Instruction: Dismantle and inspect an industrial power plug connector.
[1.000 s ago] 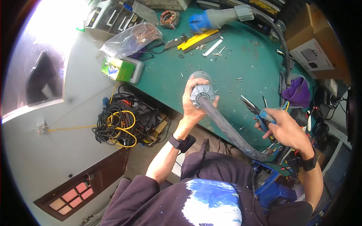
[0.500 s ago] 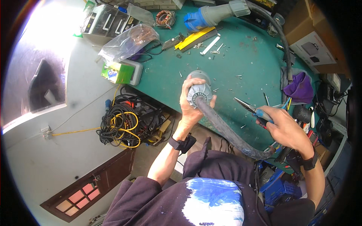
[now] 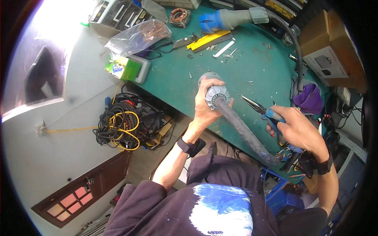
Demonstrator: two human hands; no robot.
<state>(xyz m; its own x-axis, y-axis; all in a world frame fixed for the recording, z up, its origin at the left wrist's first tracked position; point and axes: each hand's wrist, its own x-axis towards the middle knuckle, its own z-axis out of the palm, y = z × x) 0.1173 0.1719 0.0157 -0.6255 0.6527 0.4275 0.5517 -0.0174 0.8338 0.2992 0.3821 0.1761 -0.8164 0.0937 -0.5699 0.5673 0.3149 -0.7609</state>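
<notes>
My left hand (image 3: 204,103) grips a grey round connector (image 3: 217,95) over the green bench, fingers wrapped round its side. A thick dark cable (image 3: 246,131) runs from the connector's ribbed end down to the right. My right hand (image 3: 291,126) is closed round long-nose pliers (image 3: 255,105) with blue handles; their tip points at the connector and is a little to its right, apart from it. Small screws (image 3: 249,82) lie scattered beyond my hands.
A blue-and-grey plug (image 3: 230,19) with cable, yellow strips (image 3: 208,39), a plastic bag (image 3: 139,37) and a green box (image 3: 120,69) lie along the bench's back and left. A cardboard box (image 3: 330,51) and purple cloth (image 3: 309,98) are right; coiled cables (image 3: 116,126) sit below the bench's left edge (image 3: 157,100).
The pliers have shifted left, their tip nearer the connector. My left hand, holding the connector, has moved slightly to the right.
</notes>
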